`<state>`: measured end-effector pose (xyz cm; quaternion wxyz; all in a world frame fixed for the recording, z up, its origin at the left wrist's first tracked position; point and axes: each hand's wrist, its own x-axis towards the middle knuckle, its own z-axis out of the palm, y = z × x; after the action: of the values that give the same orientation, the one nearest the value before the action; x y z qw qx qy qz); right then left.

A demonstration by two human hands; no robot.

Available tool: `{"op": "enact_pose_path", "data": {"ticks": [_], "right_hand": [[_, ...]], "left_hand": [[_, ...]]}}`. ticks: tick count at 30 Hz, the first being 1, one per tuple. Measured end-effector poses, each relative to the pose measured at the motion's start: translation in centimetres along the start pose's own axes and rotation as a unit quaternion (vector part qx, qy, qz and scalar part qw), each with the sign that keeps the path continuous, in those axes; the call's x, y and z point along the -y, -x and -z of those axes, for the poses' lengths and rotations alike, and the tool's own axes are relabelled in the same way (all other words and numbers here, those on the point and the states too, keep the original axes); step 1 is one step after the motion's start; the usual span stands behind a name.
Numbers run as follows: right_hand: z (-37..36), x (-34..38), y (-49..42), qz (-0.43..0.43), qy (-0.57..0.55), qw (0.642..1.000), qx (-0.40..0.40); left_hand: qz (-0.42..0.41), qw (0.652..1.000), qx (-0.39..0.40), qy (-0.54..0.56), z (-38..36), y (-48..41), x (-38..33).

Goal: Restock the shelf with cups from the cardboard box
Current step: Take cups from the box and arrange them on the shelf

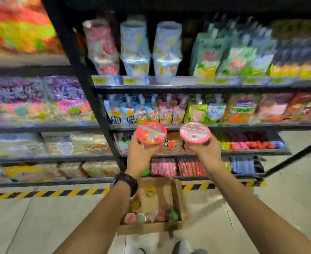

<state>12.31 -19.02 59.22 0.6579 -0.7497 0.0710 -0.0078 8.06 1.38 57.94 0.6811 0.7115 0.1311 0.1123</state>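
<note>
Both hands are raised in front of the shelving unit, each closed around one sealed cup. The left hand (141, 153) grips a cup with a red-orange lid (151, 132); the right hand (205, 153) grips a cup with a pink lid (195, 132). Each cup is held by its body from below and behind, lid tilted toward the camera, which probably keeps the labels readable and the fingers clear of the seals. A dark wristband (127, 181) sits on the left wrist. The cardboard box (178, 197) rests open on the floor directly beneath the forearms, just before the striped hazard tape (46, 193), so stock can be lifted straight up to the shelves; several more cups (141, 217) lie along its near side. On the upper shelf (187, 86), stacked cups (166, 52) stand beside hanging pouches, with an apparent gap next to them, though blur prevents certainty. Judged from this, the cups in hand are in transit between box and shelf, neither yet placed. The frame is motion-blurred; label text cannot be read.
</note>
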Motion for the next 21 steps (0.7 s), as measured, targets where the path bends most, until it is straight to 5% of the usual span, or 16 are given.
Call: {"op": "enact_pose_path", "data": {"ticks": [10,21], "right_hand": [[7.2,15.0,-1.3,0.129,-0.027,0.991,-0.019],[15.3,25.2,-3.4,0.232,-0.063,0.970,0.015]], "left_hand": [[-0.170,0.984,-0.026,-0.042,-5.2,0.7,-16.7],[-0.258,0.960,-0.090,-0.055,-13.3,1.5,-27.7]]}}
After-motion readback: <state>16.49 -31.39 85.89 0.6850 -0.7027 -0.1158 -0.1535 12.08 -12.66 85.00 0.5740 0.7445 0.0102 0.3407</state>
